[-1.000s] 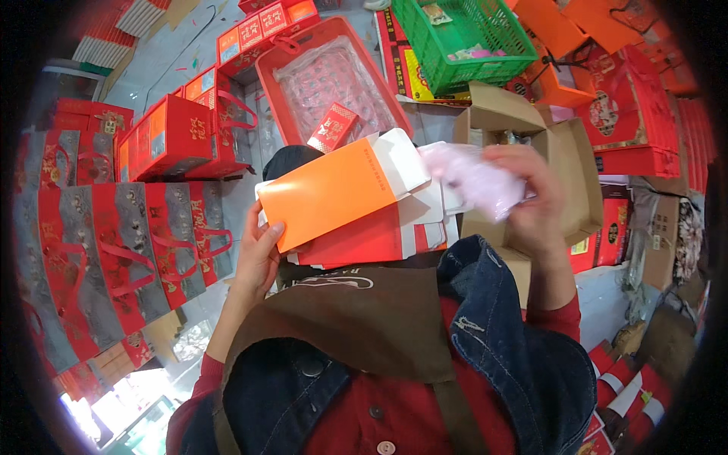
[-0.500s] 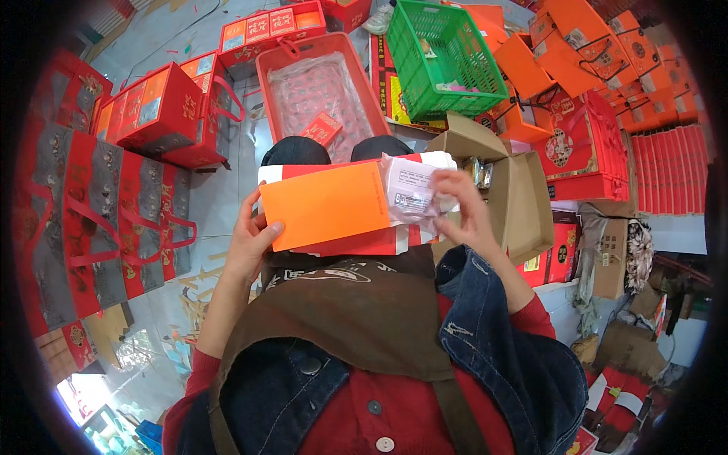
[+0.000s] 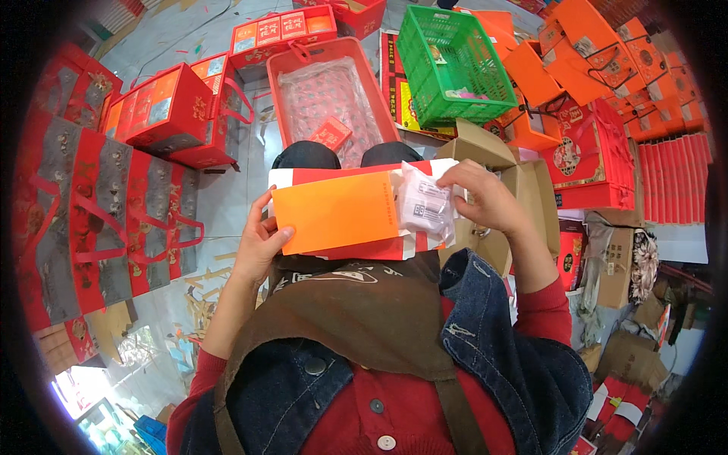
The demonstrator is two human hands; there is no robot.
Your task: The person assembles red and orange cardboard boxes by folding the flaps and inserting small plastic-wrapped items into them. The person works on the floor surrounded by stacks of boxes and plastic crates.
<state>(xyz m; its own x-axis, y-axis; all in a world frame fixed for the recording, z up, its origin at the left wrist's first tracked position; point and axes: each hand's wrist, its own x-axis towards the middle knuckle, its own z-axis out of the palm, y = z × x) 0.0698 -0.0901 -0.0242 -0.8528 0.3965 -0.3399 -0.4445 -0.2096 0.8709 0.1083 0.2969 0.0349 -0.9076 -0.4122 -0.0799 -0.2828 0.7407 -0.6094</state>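
Across my lap lies a flat red and white cardboard piece [image 3: 383, 249]. An orange rectangular card or envelope [image 3: 331, 214] rests on top of it. My left hand [image 3: 262, 241] grips the left end of both, thumb on the orange face and fingers behind. At the orange piece's right end sits a small white packet [image 3: 426, 203] in crinkled clear plastic. The fingers of my right hand [image 3: 485, 199] are closed on the packet's upper right edge. What lies beneath the packet is hidden.
Beyond my knees stands a red plastic crate [image 3: 282, 106] with a small red box [image 3: 331, 133] in it. A green crate [image 3: 447, 114] is ahead right. By my right hand, an opened brown carton [image 3: 535, 201]. Gift bags [image 3: 106, 220] line the left; orange boxes [image 3: 580, 53] pile up right.
My right hand has moved from the packet's lower right side to its upper right edge. The packet sits slightly differently. My left hand keeps its hold.
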